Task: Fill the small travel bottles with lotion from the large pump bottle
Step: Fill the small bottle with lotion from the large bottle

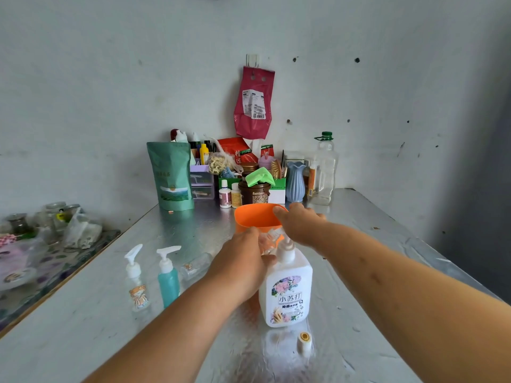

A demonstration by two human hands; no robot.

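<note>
The large white pump bottle point(287, 294) with a flower label stands on the table in front of me. My left hand point(240, 261) grips a small clear travel bottle point(266, 241) held up beside the pump head. My right hand point(300, 225) lies over the top of the pump, its fingers reaching forward. To the left stand a small clear pump bottle point(137, 283) with a cartoon sticker and a small teal-filled pump bottle point(168, 277). Another clear travel bottle point(195, 266) lies on its side. A small white cap point(304, 341) lies near the front.
An orange plastic tub point(257, 217) sits just behind my hands. Clutter lines the back wall: a green pouch point(171, 178), a brown jar point(254, 193), a blue vase point(295, 183), a clear jug point(325, 170). Glass jars and bags point(55, 225) crowd a side table at left.
</note>
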